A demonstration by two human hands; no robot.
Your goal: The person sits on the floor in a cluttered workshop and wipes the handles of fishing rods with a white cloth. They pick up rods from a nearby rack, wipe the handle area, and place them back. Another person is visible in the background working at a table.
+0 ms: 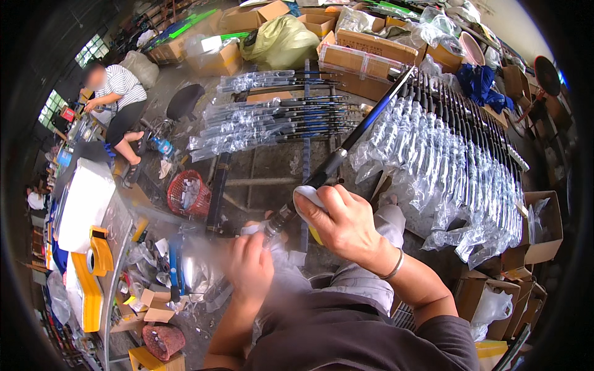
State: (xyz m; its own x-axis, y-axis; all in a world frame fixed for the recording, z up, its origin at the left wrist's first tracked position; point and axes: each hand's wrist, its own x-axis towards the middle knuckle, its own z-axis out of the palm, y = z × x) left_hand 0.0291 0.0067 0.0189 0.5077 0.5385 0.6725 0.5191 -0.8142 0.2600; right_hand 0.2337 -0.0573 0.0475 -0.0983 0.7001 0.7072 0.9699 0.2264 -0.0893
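Note:
A dark fishing rod (337, 157) with a blue section slants up and right across the middle, away from me. My right hand (349, 229), wearing a bracelet, is closed around a white cloth (310, 196) pressed against the rod's thick part. Lower down, near the reel seat, my left hand (250, 263) curls around the handle end; it is partly smeared by motion. To the right of the rod lies a row of rods in clear plastic sleeves (445, 167). Another bundle of sleeved rods (247, 120) rests on a metal frame ahead.
A red basket (188, 193) with white scraps stands on the floor at left. Beside it runs a table (117, 272) with yellow tape rolls (99, 256). Cardboard boxes (371, 46) line the back; more boxes (541, 232) stand at right. A seated person (120, 93) works at far left.

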